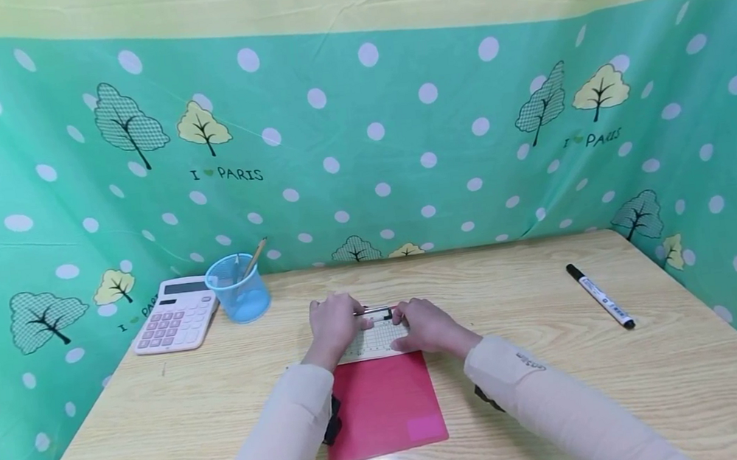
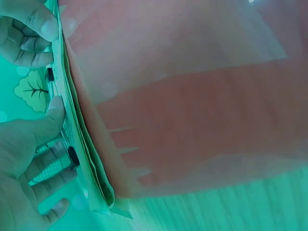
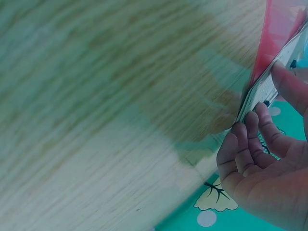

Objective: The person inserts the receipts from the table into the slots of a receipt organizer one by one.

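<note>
A stack of gridded paper [image 1: 374, 343] lies at the top of a translucent red folder [image 1: 385, 404]. Across the sheets' far edge runs a thin metal fastener bar [image 1: 376, 312] with a black end. My left hand [image 1: 335, 325] grips the stack at the bar's left part; in the left wrist view the thumb [image 2: 56, 108] presses on the bar and the fingers reach behind the edge. My right hand [image 1: 426, 326] holds the stack's right side, its fingertips at the bar's right end. From the right wrist, the paper edge [image 3: 257, 94] sits between thumb and fingers.
To the left stand a pink calculator [image 1: 175, 315] and a blue mesh pen cup [image 1: 245, 299] with pencils. A black-capped marker [image 1: 601, 296] lies on the wooden table [image 1: 520, 282] at right. A green dotted curtain [image 1: 346, 136] hangs behind the table.
</note>
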Demonstrator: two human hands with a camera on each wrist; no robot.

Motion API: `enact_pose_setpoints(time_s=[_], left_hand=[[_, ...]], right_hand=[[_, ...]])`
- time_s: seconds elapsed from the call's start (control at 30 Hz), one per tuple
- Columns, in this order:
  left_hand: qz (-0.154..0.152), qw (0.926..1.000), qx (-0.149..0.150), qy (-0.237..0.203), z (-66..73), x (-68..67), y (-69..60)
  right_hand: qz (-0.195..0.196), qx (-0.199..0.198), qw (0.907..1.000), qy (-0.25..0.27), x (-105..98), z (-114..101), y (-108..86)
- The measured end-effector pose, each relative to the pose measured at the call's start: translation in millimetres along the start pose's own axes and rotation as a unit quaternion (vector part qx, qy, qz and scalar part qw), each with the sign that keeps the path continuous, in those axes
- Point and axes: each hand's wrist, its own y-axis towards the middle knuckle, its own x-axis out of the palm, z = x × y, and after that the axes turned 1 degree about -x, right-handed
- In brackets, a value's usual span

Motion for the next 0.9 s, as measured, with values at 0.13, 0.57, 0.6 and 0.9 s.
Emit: enact_pose_setpoints(time_s=[0.13,0.57,0.6,0.9], left_hand=[[-0.004,0.9999,0.011,0.007,-0.5,-1.4,-2.9],[-0.016,0.9965,0.079,-0.024,-12.6,-4.9,-23.1],[-0.015,0.996,0.086,-0.02,-13.5,-5.4,-25.6],[0.039,0.9936,0.095,0.047,-18.0,-10.7,-51.3]], right_hand=[[0.001,-0.001,1.0,-0.002,0.0,-0.3,-0.6],[0.0,0.001,0.9999,-0.014,0.2,-0.9,-2.5],[0.0,0.001,0.9999,-0.014,0.2,-1.0,-2.8],[0.001,-0.002,0.9998,-0.019,2.2,-0.4,-3.7]])
